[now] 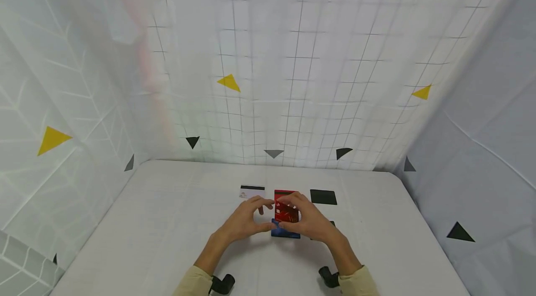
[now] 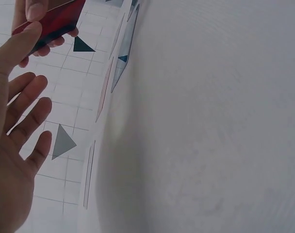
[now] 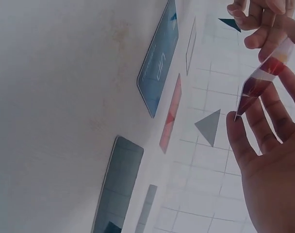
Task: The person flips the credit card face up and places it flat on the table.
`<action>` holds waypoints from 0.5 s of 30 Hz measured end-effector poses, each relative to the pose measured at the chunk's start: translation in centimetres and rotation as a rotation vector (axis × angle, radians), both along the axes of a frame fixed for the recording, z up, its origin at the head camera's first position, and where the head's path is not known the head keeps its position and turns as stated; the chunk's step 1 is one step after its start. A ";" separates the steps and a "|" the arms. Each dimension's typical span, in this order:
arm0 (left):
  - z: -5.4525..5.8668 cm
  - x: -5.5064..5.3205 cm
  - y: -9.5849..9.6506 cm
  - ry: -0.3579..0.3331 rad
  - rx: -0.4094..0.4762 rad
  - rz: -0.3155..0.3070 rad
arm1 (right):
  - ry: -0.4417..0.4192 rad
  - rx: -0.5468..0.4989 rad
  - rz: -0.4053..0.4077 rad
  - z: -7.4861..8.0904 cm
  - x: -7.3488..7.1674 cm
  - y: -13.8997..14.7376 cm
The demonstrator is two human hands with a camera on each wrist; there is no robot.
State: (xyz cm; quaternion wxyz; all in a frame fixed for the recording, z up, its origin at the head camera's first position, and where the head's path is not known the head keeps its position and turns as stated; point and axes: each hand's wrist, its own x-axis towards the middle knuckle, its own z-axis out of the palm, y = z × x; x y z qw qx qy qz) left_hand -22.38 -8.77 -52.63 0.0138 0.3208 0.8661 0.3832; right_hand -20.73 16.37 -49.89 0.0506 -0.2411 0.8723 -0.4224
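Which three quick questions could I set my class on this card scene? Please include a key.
1. True or false: the right hand holds a red card.
2. Which colour of card sits farthest left in the head view? A black; B white; C red.
3. Fill in: in the head view, a ____ card shows just below the red.

Key: 1 true; 2 B, the white card; 3 blue, the blue card.

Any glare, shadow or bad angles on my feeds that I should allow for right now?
Head view: soft, even light, faint shadow on the table below the left hand and right hand, card print mostly unreadable. Left wrist view: dim, the blue card seen nearly edge-on. Right wrist view: blue card and dark card mirror triangle shapes; pale patches, perhaps glare, cross the held red card.
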 end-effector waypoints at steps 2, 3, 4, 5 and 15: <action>0.1 0.1 0.0 0.007 0.001 0.004 | 0.004 0.033 0.002 0.0 0.0 0.0; 0.1 0.1 0.0 0.009 0.003 0.005 | 0.010 0.053 0.001 0.0 -0.1 0.0; 0.2 0.1 0.0 0.014 0.007 0.005 | 0.016 0.072 -0.001 0.0 -0.1 0.0; 0.2 0.1 0.0 0.018 0.008 0.004 | 0.024 0.089 -0.003 0.0 -0.1 0.0; 0.1 0.1 0.2 0.025 0.014 0.007 | 0.042 0.203 -0.042 0.2 -0.2 -0.4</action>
